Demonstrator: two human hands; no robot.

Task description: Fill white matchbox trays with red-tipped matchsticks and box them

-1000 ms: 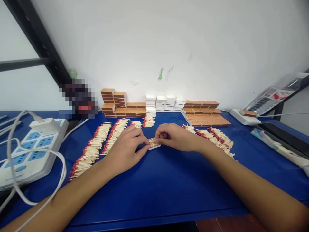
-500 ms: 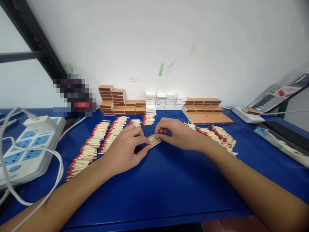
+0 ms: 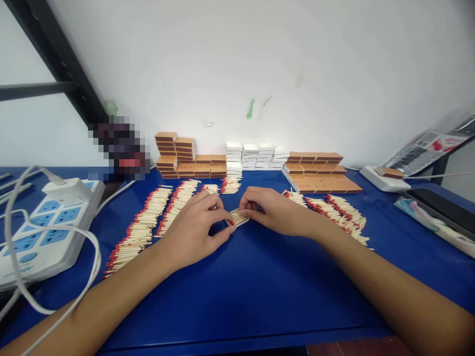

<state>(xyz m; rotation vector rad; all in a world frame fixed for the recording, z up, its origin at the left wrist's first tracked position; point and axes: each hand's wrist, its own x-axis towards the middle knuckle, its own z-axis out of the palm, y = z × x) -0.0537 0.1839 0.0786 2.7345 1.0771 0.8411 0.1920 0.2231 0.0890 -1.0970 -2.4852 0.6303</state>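
My left grip [image 3: 200, 217] pinches one end of a small tray [image 3: 242, 223] of matches; my right grip [image 3: 272, 210] curls at the other, its hold unclear. The tray lies between them, low over the table [image 3: 260, 291]. I judge it light, thin-walled and crushable, best held lightly by its ends. Beyond sit match rows [image 3: 139, 225] and stacked matchboxes [image 3: 202, 169].

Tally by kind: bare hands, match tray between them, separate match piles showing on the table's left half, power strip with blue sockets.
Left hand and right hand: 2
Match tray: 1
Match piles: 4
Power strip: 1
Total: 8
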